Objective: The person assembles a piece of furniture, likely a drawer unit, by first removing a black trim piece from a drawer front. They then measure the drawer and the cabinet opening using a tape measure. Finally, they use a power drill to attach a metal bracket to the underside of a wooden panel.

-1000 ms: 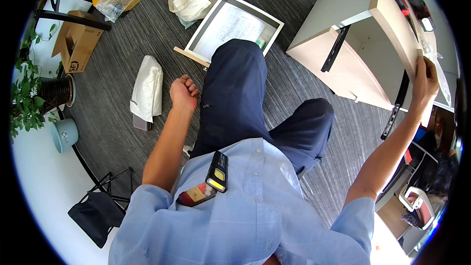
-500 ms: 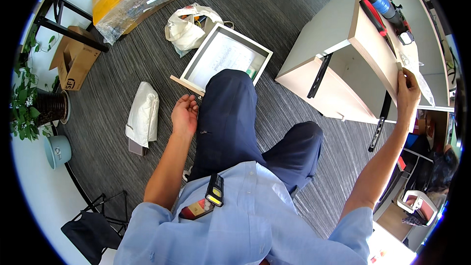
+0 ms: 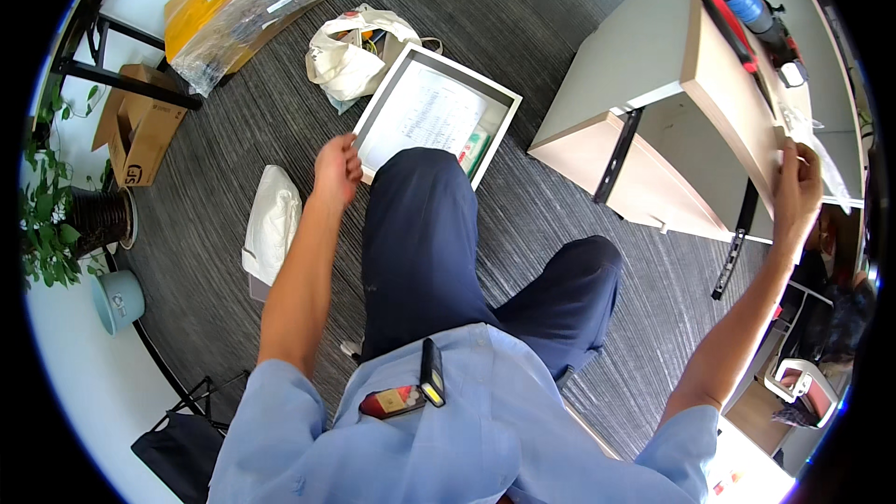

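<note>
A pulled-out drawer (image 3: pixel 509 135) with light walls lies on the carpet in front of my knee, holding printed papers (image 3: pixel 425 112) and a small green-and-white box (image 3: pixel 474 149). My left hand (image 3: pixel 338 171) is at its near left corner, fingers curled over the front edge; the hand hides the exact grip. At the right, a cabinet (image 3: pixel 611 61) has a bare drawer bay with two black slide rails (image 3: pixel 618 157) sticking out. My right hand (image 3: pixel 798 182) grips the edge of its wooden top (image 3: pixel 723 121), fingertips near a clear plastic bag (image 3: pixel 812 145).
On the cabinet top lie a red-and-black handled tool (image 3: pixel 731 33) and a blue-and-black cylinder (image 3: pixel 744 2). A white cloth bag (image 3: pixel 341 61) stands behind the drawer. A white package (image 3: pixel 271 229), a cardboard box (image 3: pixel 145 126) and a potted plant (image 3: pixel 93 219) are at the left.
My left hand has moved up from beside my knee onto the drawer's near left corner. The right hand stays at the cabinet's top edge while the view shifts slightly.
</note>
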A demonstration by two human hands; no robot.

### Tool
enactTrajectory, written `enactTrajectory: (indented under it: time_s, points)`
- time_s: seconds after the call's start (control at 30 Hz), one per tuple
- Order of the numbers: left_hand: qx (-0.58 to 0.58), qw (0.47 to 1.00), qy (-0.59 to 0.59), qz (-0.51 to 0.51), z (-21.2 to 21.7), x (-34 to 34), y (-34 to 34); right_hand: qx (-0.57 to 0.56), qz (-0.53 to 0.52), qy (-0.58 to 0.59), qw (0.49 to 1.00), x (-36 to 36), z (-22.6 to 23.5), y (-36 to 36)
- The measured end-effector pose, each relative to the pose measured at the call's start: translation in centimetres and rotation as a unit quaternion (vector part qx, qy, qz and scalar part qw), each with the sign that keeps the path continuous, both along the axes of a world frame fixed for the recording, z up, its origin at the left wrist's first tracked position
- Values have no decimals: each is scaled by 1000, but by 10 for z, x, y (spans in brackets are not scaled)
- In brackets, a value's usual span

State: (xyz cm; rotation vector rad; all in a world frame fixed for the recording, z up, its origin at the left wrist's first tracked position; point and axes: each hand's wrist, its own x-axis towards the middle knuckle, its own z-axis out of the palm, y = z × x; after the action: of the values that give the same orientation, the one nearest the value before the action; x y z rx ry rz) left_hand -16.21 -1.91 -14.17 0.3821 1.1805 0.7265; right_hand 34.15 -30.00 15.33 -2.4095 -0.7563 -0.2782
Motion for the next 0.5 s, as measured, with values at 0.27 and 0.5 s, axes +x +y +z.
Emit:
enactTrajectory:
  time_s: [0.27,0.5]
  points:
    - [465,585,587,-310,-65,99,175,75,-10,-12,997,49,-13,-24]
    - [372,387,689,-487,-151,148,297,-40,-53,-46,997,57,4,-67]
